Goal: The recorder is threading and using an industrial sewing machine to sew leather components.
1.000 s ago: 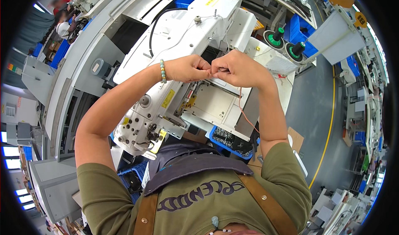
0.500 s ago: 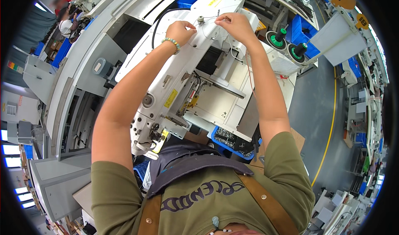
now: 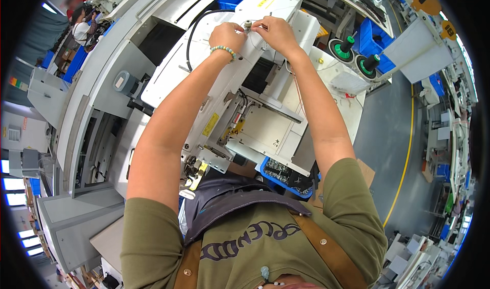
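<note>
A white industrial sewing machine [image 3: 206, 102] stands in front of me. Both my arms reach over its top toward a small metal thread tension post [image 3: 248, 24]. On the post's left, my left hand [image 3: 228, 37], with a beaded bracelet at its wrist, is closed in a pinch on thread. Just across from it, my right hand [image 3: 278, 34] has thumb and forefinger pressed together on the thread [image 3: 253, 45], close to the post. The fine thread is only faintly visible, and its exact path around the post cannot be made out.
Two dark thread cones on green bases [image 3: 343, 49] stand right of the machine. A blue tray of dark scraps [image 3: 286, 176] sits below its bed. A black cable [image 3: 191, 41] arches beside my left hand. Further right runs an aisle with a yellow line [image 3: 406, 159].
My right hand has moved left to the tension post, and my left hand has shifted slightly right. The hands are now closer together, with both still pinching.
</note>
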A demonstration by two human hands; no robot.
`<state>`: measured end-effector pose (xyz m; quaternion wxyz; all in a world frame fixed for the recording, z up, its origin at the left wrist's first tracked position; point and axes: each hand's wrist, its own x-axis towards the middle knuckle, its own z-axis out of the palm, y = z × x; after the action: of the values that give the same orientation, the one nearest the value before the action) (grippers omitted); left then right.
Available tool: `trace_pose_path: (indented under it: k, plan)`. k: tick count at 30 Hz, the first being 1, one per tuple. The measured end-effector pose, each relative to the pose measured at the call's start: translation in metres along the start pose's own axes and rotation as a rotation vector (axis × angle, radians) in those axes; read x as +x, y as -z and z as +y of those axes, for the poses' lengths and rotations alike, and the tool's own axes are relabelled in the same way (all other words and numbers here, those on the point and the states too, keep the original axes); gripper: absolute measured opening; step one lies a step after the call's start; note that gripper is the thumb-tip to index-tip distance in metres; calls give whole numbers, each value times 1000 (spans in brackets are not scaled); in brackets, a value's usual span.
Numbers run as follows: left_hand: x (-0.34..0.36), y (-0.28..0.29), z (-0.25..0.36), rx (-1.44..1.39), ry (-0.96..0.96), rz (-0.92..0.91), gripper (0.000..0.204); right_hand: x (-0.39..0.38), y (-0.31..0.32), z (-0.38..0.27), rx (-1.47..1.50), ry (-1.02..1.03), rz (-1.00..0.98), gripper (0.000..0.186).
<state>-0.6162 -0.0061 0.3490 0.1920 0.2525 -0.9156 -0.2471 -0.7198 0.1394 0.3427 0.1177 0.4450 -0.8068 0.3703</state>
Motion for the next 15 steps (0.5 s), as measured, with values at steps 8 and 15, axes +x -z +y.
trace_pose_path:
  k: [8,15]
  plan:
    - [-1,2,2,-9,33,-3,26,2,-10,5,51,-7,49,18]
    - [2,1,2,-30,54,-12,27,3,-13,8,86,-1,55,18]
